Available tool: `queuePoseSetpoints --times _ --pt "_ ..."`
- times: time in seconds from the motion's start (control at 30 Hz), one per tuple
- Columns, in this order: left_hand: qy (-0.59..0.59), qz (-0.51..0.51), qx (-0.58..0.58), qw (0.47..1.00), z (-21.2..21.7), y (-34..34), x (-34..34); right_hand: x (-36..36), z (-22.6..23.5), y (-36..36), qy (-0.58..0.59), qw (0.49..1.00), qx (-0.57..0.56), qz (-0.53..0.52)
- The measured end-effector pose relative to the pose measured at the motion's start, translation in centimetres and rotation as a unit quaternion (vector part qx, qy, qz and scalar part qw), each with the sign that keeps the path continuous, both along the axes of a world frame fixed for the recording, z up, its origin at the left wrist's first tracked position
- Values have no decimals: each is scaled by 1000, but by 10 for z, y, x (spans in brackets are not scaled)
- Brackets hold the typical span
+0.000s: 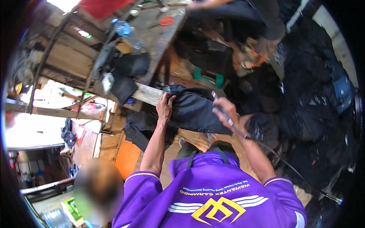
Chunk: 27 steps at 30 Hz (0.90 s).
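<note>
A pair of dark jeans (195, 110) is stretched over the end of a pale wooden board (148, 94) in front of me. My left hand (164, 108) is closed on the jeans' upper left edge, at the board. In my right hand (227, 111) is a slim, grey, pen-shaped corded tool (229, 119), gripped with its metal tip pointing up and away. The tip is over the far right part of the jeans; whether it touches the cloth I cannot tell. A ribbed sleeve and a dark cable (292, 167) run from the tool past my right forearm.
A large heap of dark clothes (304, 102) fills the right side. Ahead, a co-worker's hand (265, 47) is near a green stool (208, 78). Dark cloth pieces (131, 64) and plastic bottles (122, 28) lie on the worn bench (159, 38). An orange panel (127, 154) stands at left.
</note>
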<state>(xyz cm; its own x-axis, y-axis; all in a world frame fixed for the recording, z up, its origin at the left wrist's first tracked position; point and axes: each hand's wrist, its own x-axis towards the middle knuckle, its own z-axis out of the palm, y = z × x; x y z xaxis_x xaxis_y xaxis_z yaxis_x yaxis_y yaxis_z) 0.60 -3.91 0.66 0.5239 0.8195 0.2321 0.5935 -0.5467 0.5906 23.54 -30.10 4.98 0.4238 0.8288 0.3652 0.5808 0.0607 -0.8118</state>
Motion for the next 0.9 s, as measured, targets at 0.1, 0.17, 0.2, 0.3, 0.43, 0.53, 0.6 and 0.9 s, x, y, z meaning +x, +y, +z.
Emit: queuePoseSetpoints --times 0.1,0.17,0.2,0.3,0.43,0.53,0.6,0.9 --pt "21 16 -98 995 6 41 -37 -74 -33 30 -109 991 72 23" --pt "-10 28 -100 995 4 28 -46 -86 -46 30 -96 995 22 -6" --pt "116 45 -66 990 3 18 -49 -89 -49 32 -79 996 6 -32" --pt "201 120 -143 962 6 -8 -44 -89 -50 30 -30 993 -24 -110" --pt "156 -1 -222 962 18 8 -34 -97 -42 37 -61 990 -52 -114" --pt "-69 -76 -534 839 20 24 -40 -107 -38 43 -97 986 -42 -126" --pt "-158 -134 -606 768 17 31 -52 -112 -39 46 -87 986 -56 -133" --pt "119 -105 -84 984 31 109 -46 -176 -70 119 -124 970 -70 -196"
